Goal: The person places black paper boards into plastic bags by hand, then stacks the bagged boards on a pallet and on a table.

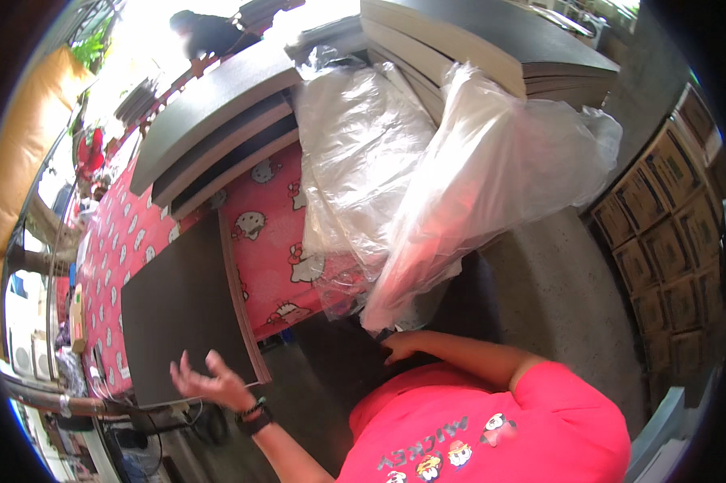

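My left hand [214, 384], with a dark band on its wrist, is open with fingers spread over the near edge of a stack of black boards [178, 306]. My right hand [401, 346] is closed at the gathered lower end of a clear plastic bag [451, 185], close to my body. From there the bag fans out up and to the right, crumpled and shiny. Beside it, more clear plastic [355, 145] lies over the table's edge. The right fingertips are partly hidden.
A pink patterned cloth [250, 213] covers the table. Thick dark boards [210, 105] are stacked across it, and a taller board stack [540, 56] stands at the far right. Cardboard boxes [661, 233] line the right side. Another person [206, 34] is at the far end.
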Motion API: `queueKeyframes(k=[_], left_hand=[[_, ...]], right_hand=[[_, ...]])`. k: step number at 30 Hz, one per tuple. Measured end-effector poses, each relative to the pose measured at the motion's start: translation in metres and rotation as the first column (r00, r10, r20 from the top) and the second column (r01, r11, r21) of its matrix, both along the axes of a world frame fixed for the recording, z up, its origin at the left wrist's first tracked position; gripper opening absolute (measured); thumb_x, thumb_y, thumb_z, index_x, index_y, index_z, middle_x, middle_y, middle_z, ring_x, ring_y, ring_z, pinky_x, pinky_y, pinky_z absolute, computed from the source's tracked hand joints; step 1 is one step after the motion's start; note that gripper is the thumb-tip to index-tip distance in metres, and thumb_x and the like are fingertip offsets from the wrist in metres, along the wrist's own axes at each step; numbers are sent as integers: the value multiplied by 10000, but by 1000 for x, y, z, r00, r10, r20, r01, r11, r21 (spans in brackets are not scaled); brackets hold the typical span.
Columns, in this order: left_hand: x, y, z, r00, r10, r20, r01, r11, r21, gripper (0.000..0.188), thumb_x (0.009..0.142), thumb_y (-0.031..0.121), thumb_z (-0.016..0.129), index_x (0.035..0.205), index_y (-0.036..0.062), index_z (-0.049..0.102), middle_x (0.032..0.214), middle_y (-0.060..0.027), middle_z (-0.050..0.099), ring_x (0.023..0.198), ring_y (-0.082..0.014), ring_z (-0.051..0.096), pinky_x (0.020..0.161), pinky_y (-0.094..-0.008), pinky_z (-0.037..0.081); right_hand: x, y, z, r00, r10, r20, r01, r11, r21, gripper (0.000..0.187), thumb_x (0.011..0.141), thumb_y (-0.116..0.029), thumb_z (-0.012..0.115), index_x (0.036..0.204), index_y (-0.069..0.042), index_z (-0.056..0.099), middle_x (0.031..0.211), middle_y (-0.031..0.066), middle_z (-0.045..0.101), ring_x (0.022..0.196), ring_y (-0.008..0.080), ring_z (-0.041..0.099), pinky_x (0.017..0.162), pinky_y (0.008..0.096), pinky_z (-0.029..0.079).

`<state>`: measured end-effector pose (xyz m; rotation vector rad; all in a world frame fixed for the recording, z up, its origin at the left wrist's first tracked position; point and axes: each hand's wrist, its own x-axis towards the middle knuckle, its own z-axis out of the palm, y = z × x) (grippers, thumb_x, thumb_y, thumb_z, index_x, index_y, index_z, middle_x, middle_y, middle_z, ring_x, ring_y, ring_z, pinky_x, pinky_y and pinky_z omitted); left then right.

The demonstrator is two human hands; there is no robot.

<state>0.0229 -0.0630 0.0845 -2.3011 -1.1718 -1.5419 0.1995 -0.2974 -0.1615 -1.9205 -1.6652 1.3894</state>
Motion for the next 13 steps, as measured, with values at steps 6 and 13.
queueKeyframes(k=[6,13], left_hand=[[16,40,-25,867,-109,-486,-53,950,-308,443,786,348,506,1132,79,441,1225,-133,394,1160,-293,328,957,-429,221],[42,36,-19,851,-140,-506,-30,949,-313,432,803,330,487,1134,59,429,1218,-140,398,1156,-300,329,959,-422,220]], right_hand=[[17,-5,10,932,-195,-306,160,978,-138,518,695,-435,598,1038,-50,545,1063,142,536,984,260,503,829,369,399],[9,-55,-91,910,-227,-347,263,963,59,501,752,-344,561,1195,-132,463,1213,171,442,1077,269,457,928,322,340]])
